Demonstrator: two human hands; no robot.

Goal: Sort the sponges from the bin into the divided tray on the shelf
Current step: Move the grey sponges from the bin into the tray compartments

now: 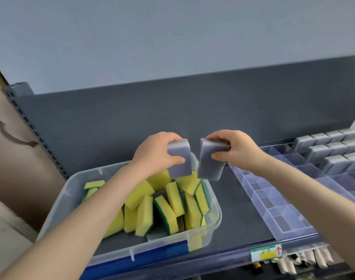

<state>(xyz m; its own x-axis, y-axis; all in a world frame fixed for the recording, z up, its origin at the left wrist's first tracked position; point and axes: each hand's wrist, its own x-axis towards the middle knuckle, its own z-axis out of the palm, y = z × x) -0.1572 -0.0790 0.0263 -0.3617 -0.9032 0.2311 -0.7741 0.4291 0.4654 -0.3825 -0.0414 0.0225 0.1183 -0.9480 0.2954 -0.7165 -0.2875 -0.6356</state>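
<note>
— What have your fingers got?

— My left hand point(155, 153) is clamped on one grey sponge point(179, 158), my right hand point(234, 149) on another grey sponge point(211, 160) — the two upright, just apart.

— And the rest?

— Yellow sponges point(168, 207) lie in the bin point(75, 184) below my left fingers; the divided tray point(277, 207), with grey sponges point(332, 150) at its far end, sits right of my right fingers on the shelf point(239, 209).

The divided tray point(277, 201) runs off the right edge, so its far compartments and the full row of grey sponges point(332, 150) are cut short. Both forearms leave the bottom edge. The left arm covers part of the yellow sponges point(168, 207) in the bin point(217, 219). The print on the shelf label point(266, 252) is too blurred to read, and the pale items point(306, 259) below the shelf edge are too cropped to identify.
</note>
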